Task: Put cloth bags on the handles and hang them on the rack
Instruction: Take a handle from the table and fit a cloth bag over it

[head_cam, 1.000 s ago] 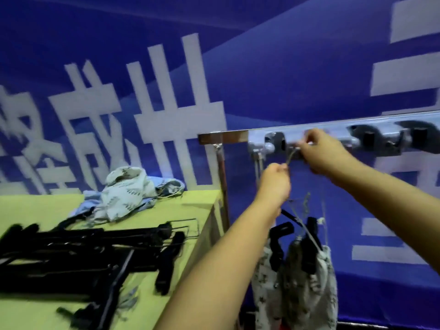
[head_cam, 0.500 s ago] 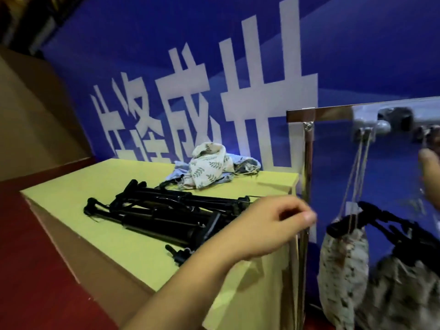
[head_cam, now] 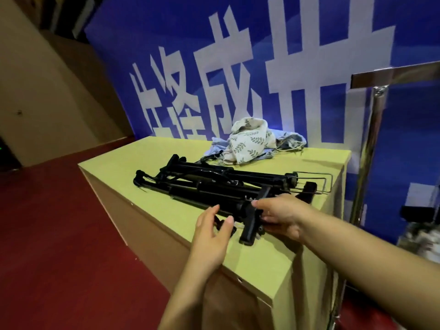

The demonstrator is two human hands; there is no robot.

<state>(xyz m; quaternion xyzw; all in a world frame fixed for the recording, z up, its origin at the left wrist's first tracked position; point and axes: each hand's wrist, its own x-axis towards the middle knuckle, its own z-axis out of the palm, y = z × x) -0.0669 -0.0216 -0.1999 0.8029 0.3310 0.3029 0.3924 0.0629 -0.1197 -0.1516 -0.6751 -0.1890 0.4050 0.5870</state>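
Both hands point(head_cam: 214, 231) reach the handles point(head_cam: 214, 186)

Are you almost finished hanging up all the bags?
Not yet. Done: at least one bagged handle seems to hang by the rack, though it is blurry. In hand: the right hand and left hand reach into the pile of black handles; neither plainly grips one. Left: that pile, and the loose cloth bags behind it on the table.
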